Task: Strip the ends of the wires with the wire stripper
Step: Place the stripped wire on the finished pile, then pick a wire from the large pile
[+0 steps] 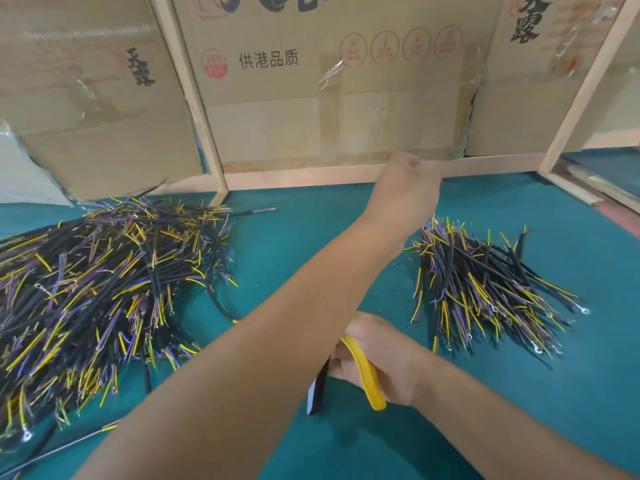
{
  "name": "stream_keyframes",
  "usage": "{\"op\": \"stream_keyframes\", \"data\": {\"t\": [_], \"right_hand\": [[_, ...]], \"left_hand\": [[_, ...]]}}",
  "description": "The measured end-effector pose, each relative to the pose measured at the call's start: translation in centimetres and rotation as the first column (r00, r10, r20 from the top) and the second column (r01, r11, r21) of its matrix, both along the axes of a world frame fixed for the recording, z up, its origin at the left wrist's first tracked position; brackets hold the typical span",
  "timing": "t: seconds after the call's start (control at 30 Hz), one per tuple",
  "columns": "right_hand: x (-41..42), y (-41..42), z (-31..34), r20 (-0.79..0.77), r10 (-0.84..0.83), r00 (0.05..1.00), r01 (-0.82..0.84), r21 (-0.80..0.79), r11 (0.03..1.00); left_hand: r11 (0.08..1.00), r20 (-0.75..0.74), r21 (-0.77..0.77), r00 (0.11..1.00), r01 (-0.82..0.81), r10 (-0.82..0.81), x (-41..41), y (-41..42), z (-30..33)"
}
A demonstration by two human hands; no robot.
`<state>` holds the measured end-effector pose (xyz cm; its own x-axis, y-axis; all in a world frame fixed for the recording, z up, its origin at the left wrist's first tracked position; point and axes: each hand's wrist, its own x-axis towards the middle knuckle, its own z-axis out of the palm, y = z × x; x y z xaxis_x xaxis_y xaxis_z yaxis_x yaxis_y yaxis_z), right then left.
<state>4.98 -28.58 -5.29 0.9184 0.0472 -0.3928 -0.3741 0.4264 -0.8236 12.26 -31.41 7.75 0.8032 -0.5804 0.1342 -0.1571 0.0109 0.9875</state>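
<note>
Head view: your left hand (403, 192), fingers hidden, reaches across above the right wire pile (485, 289); right hand (377, 358) grips the wire stripper (367, 372) nearer you.

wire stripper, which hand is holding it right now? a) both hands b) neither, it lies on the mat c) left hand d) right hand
d: the right hand curls round the yellow handle of the wire stripper low over the green mat, while the left hand reaches out across it toward the cardboard wall.
</note>
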Motion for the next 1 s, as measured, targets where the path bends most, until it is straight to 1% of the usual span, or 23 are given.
{"op": "stream_keyframes", "data": {"t": [0.03,0.07,0.2,0.27,0.33,0.4,0.5,0.57,0.6,0.67,0.73,0.77,0.8,0.9,1.0], "right_hand": [[0.0,0.0,0.1,0.031,0.040,0.999,-0.041,0.023,0.999],[-0.1,-0.1,0.1,0.054,0.063,0.997,-0.064,0.032,0.997],[-0.2,0.0,0.4,0.061,0.057,0.997,-0.061,0.080,0.995],[-0.3,0.2,0.6,0.060,0.049,0.997,-0.055,0.109,0.992],[-0.2,0.3,0.7,0.061,0.048,0.997,-0.056,0.131,0.990],[-0.1,0.4,0.7,0.052,0.034,0.998,-0.041,0.144,0.989],[0.0,0.6,0.7,0.038,0.017,0.999,-0.023,0.149,0.989],[0.0,0.6,0.6,0.037,0.015,0.999,-0.020,0.146,0.989],[0.1,0.6,0.5,0.038,0.018,0.999,-0.023,0.142,0.990],[0.1,0.5,0.6,0.036,0.020,0.999,-0.025,0.136,0.990],[0.2,0.5,0.6,0.037,0.026,0.999,-0.031,0.133,0.991],[0.2,0.5,0.5,0.039,0.027,0.999,-0.032,0.132,0.991],[0.1,0.4,0.4,0.045,0.029,0.999,-0.035,0.130,0.991],[0.2,0.6,0.3,0.055,0.037,0.998,-0.043,0.113,0.993],[0.2,0.8,0.4,0.064,0.043,0.997,-0.049,0.091,0.995]], "left_hand": [[1.000,0.017,0.024,1.000,-0.003,0.003,0.3,0.6,0.3],[0.999,0.043,0.014,0.998,-0.038,0.037,0.7,1.5,0.7],[0.995,0.128,-0.035,0.986,-0.098,0.102,3.2,6.3,1.2],[0.988,0.172,-0.038,0.973,-0.149,0.153,4.8,9.6,0.4],[0.970,0.221,0.009,0.946,-0.243,0.235,6.7,13.2,-1.5],[0.932,0.260,0.081,0.910,-0.353,0.322,8.2,16.5,-3.8],[0.845,0.363,0.246,0.854,-0.474,0.373,9.8,20.8,-7.9],[0.790,0.459,0.344,0.825,-0.508,0.331,10.4,23.2,-9.9],[0.769,0.494,0.395,0.822,-0.503,0.284,10.6,24.3,-10.4],[0.744,0.523,0.500,0.839,-0.443,0.148,10.9,26.1,-10.6],[0.732,0.495,0.583,0.868,-0.354,0.025,10.9,27.7,-10.0],[0.708,0.476,0.627,0.879,-0.325,-0.017,10.9,28.2,-9.6],[0.667,0.456,0.676,0.889,-0.313,-0.046,10.9,28.6,-9.3],[0.486,0.375,0.823,0.924,-0.294,-0.075,10.6,29.0,-8.8],[0.371,0.268,0.905,0.956,-0.207,-0.119,10.1,29.1,-8.5]]}}
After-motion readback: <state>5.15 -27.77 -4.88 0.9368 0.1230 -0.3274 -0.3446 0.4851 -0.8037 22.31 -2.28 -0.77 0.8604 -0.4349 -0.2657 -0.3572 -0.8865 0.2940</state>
